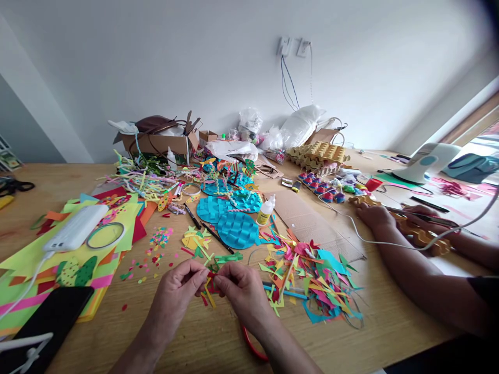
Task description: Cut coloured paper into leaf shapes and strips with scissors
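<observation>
My left hand (181, 284) and my right hand (242, 292) meet above the front of the wooden table. Both are closed in a pinch, thumbs against forefingers, on a small red paper piece (211, 275) that the fingertips partly cover. Narrow yellow and red paper strips (211, 297) lie just beneath the fingertips. A red loop (252, 345), perhaps a scissor handle, shows under my right wrist. Beyond the hands are green paper strips (226, 258), a yellow paper fish (192, 240) and round blue paper shapes (237, 231) with layered scales.
Paper scraps (312, 275) are heaped to the right, near a glue bottle (265, 209). Coloured sheets (113, 262), a white power bank (76, 227) and a black phone (54, 324) lie left. At right, another person's hands (376, 217) work on an egg carton strip (419, 236); a white cable (360, 236) crosses nearby.
</observation>
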A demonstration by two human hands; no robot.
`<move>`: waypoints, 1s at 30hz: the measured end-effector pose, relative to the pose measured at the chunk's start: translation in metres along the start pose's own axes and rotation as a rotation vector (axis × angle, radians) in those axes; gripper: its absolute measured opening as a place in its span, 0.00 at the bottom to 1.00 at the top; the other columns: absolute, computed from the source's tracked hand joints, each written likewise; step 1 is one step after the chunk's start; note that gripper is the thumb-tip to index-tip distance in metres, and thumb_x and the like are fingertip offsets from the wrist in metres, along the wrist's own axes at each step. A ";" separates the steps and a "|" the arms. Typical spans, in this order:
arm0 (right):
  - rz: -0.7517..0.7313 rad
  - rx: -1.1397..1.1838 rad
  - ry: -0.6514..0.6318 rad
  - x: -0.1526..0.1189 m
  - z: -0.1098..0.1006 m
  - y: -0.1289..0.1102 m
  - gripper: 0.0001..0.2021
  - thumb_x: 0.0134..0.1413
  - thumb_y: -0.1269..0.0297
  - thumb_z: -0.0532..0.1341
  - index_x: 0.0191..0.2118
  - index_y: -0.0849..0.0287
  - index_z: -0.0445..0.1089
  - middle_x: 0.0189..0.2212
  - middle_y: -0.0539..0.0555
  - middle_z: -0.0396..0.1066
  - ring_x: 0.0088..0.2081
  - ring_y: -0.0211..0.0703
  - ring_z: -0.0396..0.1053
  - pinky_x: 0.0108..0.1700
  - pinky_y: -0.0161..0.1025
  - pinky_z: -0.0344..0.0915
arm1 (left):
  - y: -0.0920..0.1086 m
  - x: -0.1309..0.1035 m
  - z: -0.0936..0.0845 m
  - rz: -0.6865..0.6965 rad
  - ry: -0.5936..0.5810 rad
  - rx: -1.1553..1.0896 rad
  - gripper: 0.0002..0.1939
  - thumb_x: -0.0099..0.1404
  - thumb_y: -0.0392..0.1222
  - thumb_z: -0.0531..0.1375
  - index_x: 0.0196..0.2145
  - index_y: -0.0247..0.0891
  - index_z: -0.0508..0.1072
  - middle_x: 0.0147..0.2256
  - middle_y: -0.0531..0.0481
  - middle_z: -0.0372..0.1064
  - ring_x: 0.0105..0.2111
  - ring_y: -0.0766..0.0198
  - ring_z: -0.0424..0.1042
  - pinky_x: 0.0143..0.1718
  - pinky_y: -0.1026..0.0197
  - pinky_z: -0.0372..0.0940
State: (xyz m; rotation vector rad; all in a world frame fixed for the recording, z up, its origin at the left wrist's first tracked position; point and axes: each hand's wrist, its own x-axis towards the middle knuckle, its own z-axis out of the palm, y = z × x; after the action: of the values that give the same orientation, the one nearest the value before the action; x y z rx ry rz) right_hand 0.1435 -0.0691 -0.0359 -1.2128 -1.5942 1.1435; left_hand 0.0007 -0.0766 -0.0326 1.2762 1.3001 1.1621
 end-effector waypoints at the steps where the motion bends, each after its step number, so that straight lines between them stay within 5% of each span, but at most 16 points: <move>1: -0.002 0.013 -0.010 0.001 0.001 0.001 0.07 0.45 0.71 0.58 0.20 0.61 0.67 0.15 0.46 0.63 0.19 0.32 0.59 0.22 0.29 0.54 | 0.000 0.000 0.000 -0.007 0.005 -0.009 0.12 0.53 0.43 0.57 0.16 0.37 0.66 0.15 0.58 0.57 0.19 0.69 0.57 0.21 0.67 0.56; 11: 0.071 0.063 -0.117 0.003 -0.006 0.006 0.05 0.48 0.67 0.58 0.27 0.62 0.70 0.18 0.46 0.64 0.20 0.31 0.57 0.21 0.28 0.51 | 0.003 0.002 -0.004 -0.033 0.033 -0.021 0.12 0.52 0.44 0.58 0.16 0.38 0.66 0.15 0.57 0.59 0.18 0.68 0.58 0.21 0.67 0.57; 19: 0.000 -0.129 -0.069 0.001 -0.005 -0.003 0.08 0.45 0.74 0.56 0.20 0.61 0.65 0.16 0.45 0.62 0.20 0.32 0.57 0.23 0.29 0.51 | 0.003 0.004 -0.003 -0.056 -0.021 0.008 0.12 0.51 0.44 0.58 0.15 0.37 0.67 0.14 0.57 0.58 0.17 0.69 0.57 0.19 0.67 0.55; 27: 0.117 0.275 -0.047 0.002 0.001 0.006 0.10 0.46 0.60 0.58 0.21 0.60 0.61 0.16 0.46 0.62 0.19 0.33 0.58 0.22 0.30 0.55 | 0.004 0.002 -0.007 -0.022 0.059 -0.180 0.11 0.57 0.47 0.56 0.27 0.37 0.70 0.21 0.54 0.64 0.22 0.67 0.63 0.23 0.66 0.60; 30: 0.132 0.389 -0.055 0.003 0.002 0.007 0.13 0.43 0.56 0.60 0.21 0.60 0.61 0.16 0.46 0.61 0.19 0.32 0.58 0.23 0.31 0.56 | 0.005 -0.003 -0.003 -0.035 -0.002 -0.218 0.13 0.59 0.49 0.54 0.31 0.37 0.70 0.25 0.52 0.66 0.26 0.64 0.65 0.25 0.65 0.62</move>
State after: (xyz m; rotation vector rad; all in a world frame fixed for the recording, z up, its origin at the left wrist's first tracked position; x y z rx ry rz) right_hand 0.1424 -0.0659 -0.0430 -1.0438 -1.2660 1.5014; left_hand -0.0015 -0.0795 -0.0277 1.0915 1.1556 1.2410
